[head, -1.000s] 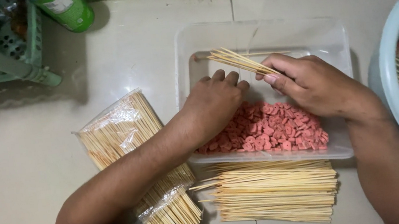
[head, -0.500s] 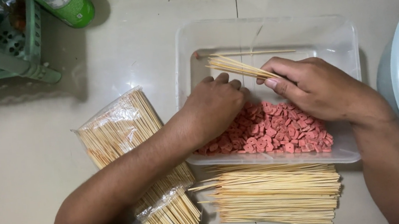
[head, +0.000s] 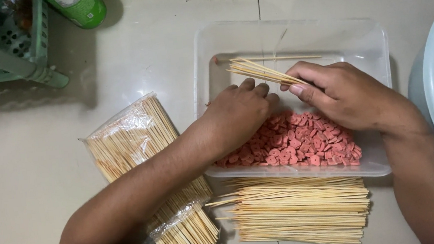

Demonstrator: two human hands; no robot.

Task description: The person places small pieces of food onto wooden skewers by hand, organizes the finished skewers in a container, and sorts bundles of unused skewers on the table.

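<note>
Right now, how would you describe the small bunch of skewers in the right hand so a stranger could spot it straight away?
Find the clear plastic tray holding pink sausage pieces. Above those pieces, the right hand pinches a small bunch of bamboo skewers, points fanning up and left. Unlike the loose skewer pile in front of the tray or the bagged skewers on the left, it is held in fingers.

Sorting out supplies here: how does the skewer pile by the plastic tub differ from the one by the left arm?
The loose skewer pile lies bare on the floor, sticks running sideways; the bagged skewers sit in clear plastic, angled diagonally. The left arm crosses the bagged skewers, while the loose skewer pile lies uncovered. Both are thin, pale wooden sticks.
</note>
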